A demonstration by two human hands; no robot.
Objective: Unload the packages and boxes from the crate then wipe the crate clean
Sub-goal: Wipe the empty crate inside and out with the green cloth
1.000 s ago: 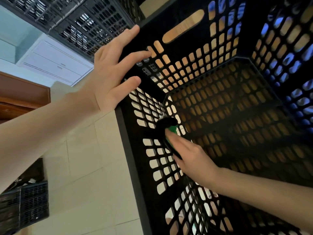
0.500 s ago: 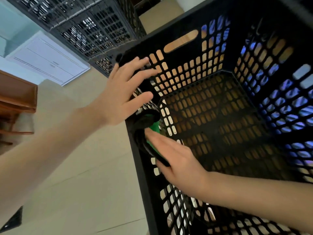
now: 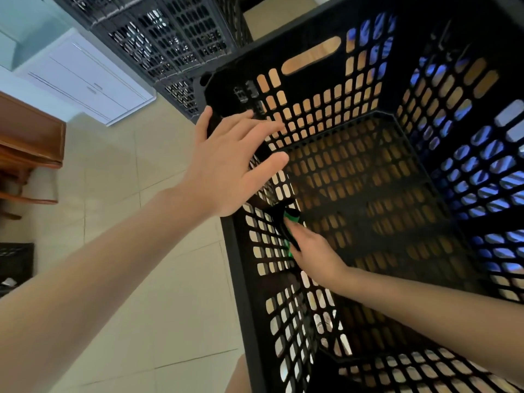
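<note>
The black perforated crate fills the right side of the head view, and nothing lies on its floor. My left hand rests with straight, spread fingers on the crate's left rim, near the far left corner. My right hand reaches inside the crate and holds a green and black cloth against the left inner wall, a little below the rim. Its thumb is hidden behind the cloth.
Stacked black crates stand beyond the far corner. A white cabinet and brown wooden furniture are at the left, with another dark crate at the left edge. Beige floor tiles lie beside the crate.
My right hand slid the cloth up the left inner wall toward the rim, then back down. My left hand shifted along the rim, away from the far corner toward me.
</note>
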